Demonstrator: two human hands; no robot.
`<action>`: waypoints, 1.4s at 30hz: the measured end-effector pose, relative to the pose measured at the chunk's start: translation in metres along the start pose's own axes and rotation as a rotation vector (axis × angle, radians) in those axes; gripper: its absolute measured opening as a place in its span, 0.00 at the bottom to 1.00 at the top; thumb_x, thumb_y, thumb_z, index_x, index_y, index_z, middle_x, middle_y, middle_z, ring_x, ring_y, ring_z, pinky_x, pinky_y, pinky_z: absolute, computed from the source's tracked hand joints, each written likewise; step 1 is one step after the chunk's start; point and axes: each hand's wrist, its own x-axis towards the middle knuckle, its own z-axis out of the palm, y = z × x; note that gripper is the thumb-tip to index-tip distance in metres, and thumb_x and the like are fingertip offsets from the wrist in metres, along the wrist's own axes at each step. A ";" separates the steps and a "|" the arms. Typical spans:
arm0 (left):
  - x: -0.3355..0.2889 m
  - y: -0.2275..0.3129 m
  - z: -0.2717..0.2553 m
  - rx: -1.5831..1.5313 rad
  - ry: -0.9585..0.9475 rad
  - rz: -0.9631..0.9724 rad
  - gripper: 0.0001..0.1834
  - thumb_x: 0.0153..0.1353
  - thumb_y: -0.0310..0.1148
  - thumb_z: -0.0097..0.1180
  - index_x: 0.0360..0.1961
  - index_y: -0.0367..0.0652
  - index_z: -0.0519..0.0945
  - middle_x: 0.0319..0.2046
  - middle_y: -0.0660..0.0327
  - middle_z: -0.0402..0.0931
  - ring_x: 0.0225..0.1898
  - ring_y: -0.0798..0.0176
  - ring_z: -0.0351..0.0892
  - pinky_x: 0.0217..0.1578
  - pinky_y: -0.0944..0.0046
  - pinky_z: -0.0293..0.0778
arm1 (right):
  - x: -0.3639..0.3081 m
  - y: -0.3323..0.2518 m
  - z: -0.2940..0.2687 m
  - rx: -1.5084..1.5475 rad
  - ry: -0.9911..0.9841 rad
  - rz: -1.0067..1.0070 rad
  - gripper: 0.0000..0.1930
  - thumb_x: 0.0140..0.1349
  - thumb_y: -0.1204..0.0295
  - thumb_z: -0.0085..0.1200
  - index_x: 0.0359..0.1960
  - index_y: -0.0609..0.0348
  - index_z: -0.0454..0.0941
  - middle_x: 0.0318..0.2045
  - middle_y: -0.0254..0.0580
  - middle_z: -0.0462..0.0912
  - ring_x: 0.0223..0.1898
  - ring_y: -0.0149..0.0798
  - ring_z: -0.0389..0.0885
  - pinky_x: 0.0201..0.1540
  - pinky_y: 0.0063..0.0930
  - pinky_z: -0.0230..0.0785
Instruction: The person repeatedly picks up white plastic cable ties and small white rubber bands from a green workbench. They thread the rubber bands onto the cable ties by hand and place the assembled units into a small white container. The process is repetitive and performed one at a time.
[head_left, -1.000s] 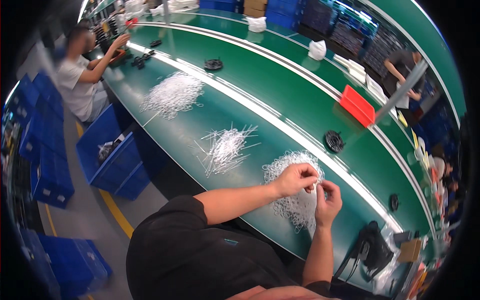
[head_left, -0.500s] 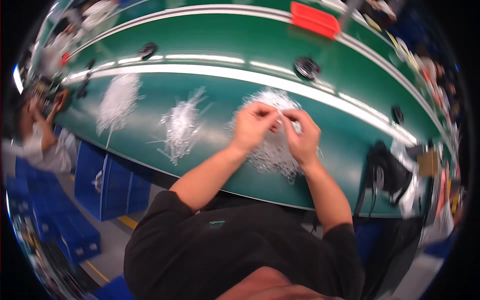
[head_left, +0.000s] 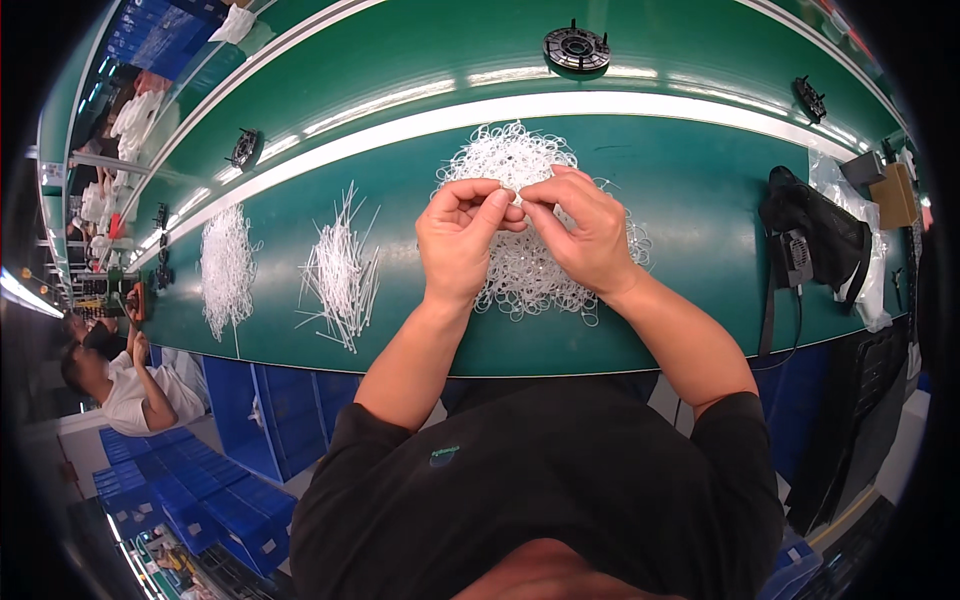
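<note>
Camera view has swung round, while the left hand (head_left: 456, 240) and right hand (head_left: 585, 235) stay fingertip to fingertip above the looped white ties (head_left: 545, 285) on the counter (head_left: 700, 230). Each grip is narrow, apparently pinching a small white piece (head_left: 516, 195), so handling seems unbroken.

No lettering is readable: a small green emblem (head_left: 444, 457) on the black T-shirt (head_left: 590, 480) and white labels (head_left: 268, 546) on blue crates (head_left: 235, 497) are too tiny.

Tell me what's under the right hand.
Below the right hand shows a heap of white loops on the green table; the part covered by the hand cannot be seen.
</note>
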 end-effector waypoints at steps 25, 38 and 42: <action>0.001 -0.007 -0.005 0.519 -0.077 0.152 0.05 0.63 0.22 0.63 0.40 0.34 0.83 0.33 0.62 0.83 0.32 0.74 0.81 0.33 0.72 0.79 | -0.005 0.000 0.003 -0.074 -0.044 0.093 0.04 0.62 0.79 0.63 0.37 0.59 0.83 0.30 0.37 0.87 0.30 0.37 0.85 0.65 0.49 0.70; 0.022 0.060 -0.105 1.295 0.181 0.189 0.07 0.60 0.32 0.67 0.36 0.39 0.85 0.31 0.56 0.86 0.31 0.63 0.84 0.36 0.63 0.79 | -0.010 0.005 0.004 -0.240 -0.139 0.059 0.13 0.62 0.73 0.64 0.49 0.52 0.80 0.38 0.34 0.83 0.37 0.37 0.80 0.68 0.51 0.57; 0.018 0.072 -0.156 1.601 0.231 -0.102 0.09 0.58 0.34 0.67 0.34 0.40 0.85 0.31 0.52 0.85 0.36 0.51 0.86 0.40 0.55 0.79 | -0.007 0.006 0.002 -0.288 -0.094 0.011 0.16 0.61 0.73 0.64 0.51 0.51 0.79 0.39 0.33 0.82 0.39 0.38 0.80 0.67 0.51 0.57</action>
